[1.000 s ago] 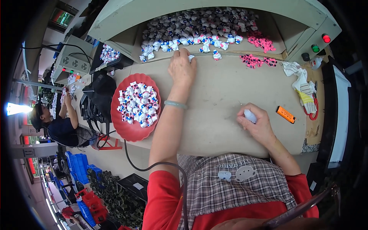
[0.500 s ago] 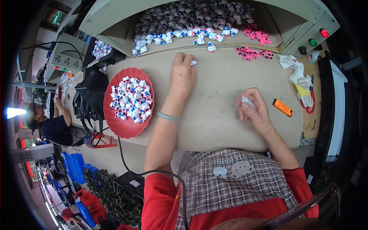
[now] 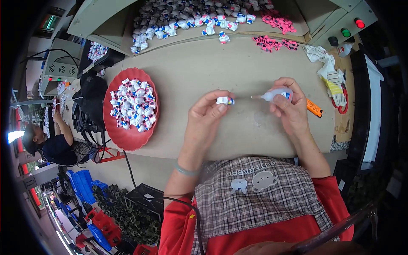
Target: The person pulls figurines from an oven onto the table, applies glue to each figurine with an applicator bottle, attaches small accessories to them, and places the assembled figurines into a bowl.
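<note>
Between the thumb and fingers of my left hand (image 3: 205,114) is a small white figurine (image 3: 224,100) with blue and pink touches. My right hand (image 3: 290,106) grips a small translucent squeeze bottle (image 3: 277,94), its thin nozzle pointing left toward the figurine. A short gap separates nozzle tip and figurine. Left of my left hand, a red scalloped bowl (image 3: 133,142) holds many similar figurines. Small pink pieces with dark spots (image 3: 274,43) lie in a cluster at the back right of the table.
A grey machine housing (image 3: 100,21) spans the back, with heaped figurines (image 3: 178,21) under it. An orange box cutter (image 3: 314,108) lies beside my right hand. Farther right are white gloves (image 3: 327,70) and red-handled scissors (image 3: 342,106). A co-worker (image 3: 59,142) sits at the far left.
My left hand has come back from the far side of the table, bringing the figurine before me. My right hand has raised the bottle and turned its nozzle leftward. The view has shifted slightly.
</note>
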A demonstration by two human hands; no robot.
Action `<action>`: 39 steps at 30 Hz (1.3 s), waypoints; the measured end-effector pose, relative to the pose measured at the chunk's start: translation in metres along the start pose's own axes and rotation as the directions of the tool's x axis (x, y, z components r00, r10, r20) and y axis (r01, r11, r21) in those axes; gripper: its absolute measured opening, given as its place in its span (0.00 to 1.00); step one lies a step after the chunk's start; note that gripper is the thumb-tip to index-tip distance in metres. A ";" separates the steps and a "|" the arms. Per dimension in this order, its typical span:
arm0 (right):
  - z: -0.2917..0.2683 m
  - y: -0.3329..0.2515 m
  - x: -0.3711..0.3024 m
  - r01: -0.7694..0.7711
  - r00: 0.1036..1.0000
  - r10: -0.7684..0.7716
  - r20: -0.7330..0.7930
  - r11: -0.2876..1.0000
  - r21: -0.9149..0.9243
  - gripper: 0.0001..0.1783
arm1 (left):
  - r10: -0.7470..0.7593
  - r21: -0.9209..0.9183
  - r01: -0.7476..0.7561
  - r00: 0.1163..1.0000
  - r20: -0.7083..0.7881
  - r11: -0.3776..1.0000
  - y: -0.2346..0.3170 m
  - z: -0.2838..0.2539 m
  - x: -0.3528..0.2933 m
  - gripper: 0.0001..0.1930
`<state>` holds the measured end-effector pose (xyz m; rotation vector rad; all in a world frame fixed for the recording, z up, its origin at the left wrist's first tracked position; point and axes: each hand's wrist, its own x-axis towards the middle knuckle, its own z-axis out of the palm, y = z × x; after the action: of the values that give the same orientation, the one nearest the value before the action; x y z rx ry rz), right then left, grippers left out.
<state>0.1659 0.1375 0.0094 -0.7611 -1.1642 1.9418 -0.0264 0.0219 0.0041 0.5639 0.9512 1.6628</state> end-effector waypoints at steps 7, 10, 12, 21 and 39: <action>0.017 -0.013 -0.007 0.116 0.993 -0.119 -0.017 0.984 -0.135 0.16 | -0.061 -0.078 0.065 0.997 0.049 0.995 -0.002 0.011 -0.016 0.16; 0.020 -0.011 -0.011 0.226 0.973 -0.232 -0.003 0.949 -0.219 0.15 | 0.004 0.010 -0.005 0.998 0.068 1.000 -0.007 0.007 -0.018 0.16; 0.019 -0.010 -0.014 0.295 0.954 -0.300 0.019 0.918 -0.266 0.14 | 0.011 0.045 -0.013 0.999 0.053 0.999 -0.008 0.008 -0.019 0.15; 0.019 -0.010 -0.017 0.543 0.816 -0.550 0.178 0.625 -0.561 0.16 | 0.041 0.152 -0.044 0.999 0.021 0.987 -0.010 0.009 -0.021 0.16; 0.021 -0.010 -0.018 0.548 0.809 -0.530 0.255 0.521 -0.654 0.15 | 0.023 0.147 -0.022 1.000 -0.002 0.989 -0.012 0.006 -0.019 0.16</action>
<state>0.1622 0.1164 0.0295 -0.6192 -1.9349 0.9384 -0.0093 0.0066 -0.0001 0.6730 1.0797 1.6224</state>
